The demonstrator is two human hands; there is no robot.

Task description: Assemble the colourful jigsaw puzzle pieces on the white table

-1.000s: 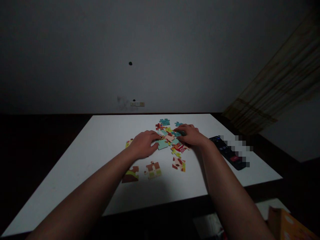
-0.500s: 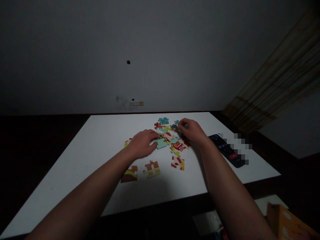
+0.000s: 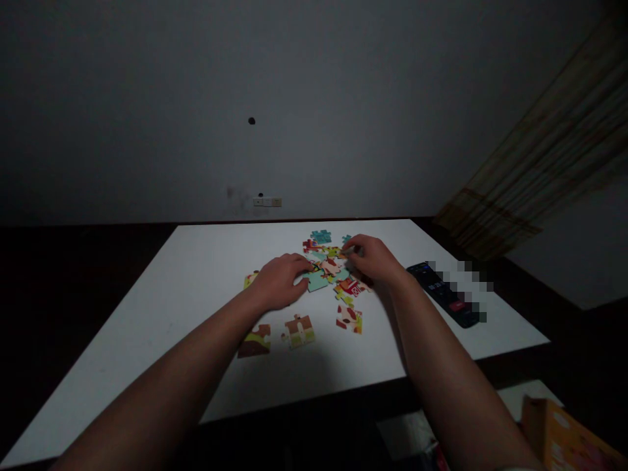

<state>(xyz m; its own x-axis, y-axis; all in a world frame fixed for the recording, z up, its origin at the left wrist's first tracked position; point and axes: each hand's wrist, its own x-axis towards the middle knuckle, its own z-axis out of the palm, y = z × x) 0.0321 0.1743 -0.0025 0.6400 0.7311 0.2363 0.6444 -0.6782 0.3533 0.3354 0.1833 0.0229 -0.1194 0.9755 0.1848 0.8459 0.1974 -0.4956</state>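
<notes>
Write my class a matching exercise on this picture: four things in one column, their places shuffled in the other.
Things
1. Phone
2. Left hand
3. Orange box
4. Wall sockets

Places
A. Low on the wall
B. At the left side of the heap of puzzle pieces
C. Past the near edge of the table, in the picture's bottom right corner
D. On the white table, to the right of the right hand

Pairs: 1-D, 2-B, 3-C, 4-A
</notes>
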